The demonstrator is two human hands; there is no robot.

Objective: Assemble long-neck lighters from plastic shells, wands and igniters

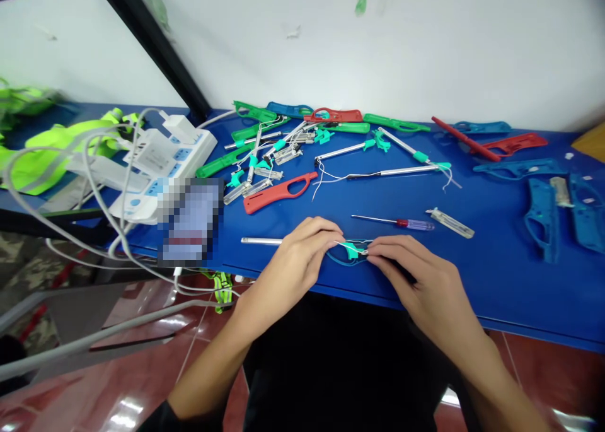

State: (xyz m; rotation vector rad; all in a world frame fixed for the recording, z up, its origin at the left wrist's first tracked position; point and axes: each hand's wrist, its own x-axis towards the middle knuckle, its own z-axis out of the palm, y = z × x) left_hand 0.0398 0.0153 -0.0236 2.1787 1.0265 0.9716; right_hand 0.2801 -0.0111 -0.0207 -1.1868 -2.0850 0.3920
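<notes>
Near the front edge of the blue table, both hands work at one utility lighter, a blue half-casing (347,259) with a teal trigger (350,250) and thin white wire. My left hand (307,246) is closed with thumb and fingers pinched on the lighter's left part. From under it a silver metal tube (259,240) sticks out to the left. My right hand (416,265) pinches the right end, close to the wire and the trigger. The fingertips hide much of the casing. Just beyond lie a screwdriver (416,224) with a purple and red handle and a clear fuel tank (451,222).
At the back lie several green, blue and red casings, including a red one (278,194), and metal tubes (411,170) with wires. More blue casings (542,217) are at the right. A white power strip (193,154) with cables and a pixelated phone (193,221) stand at the left.
</notes>
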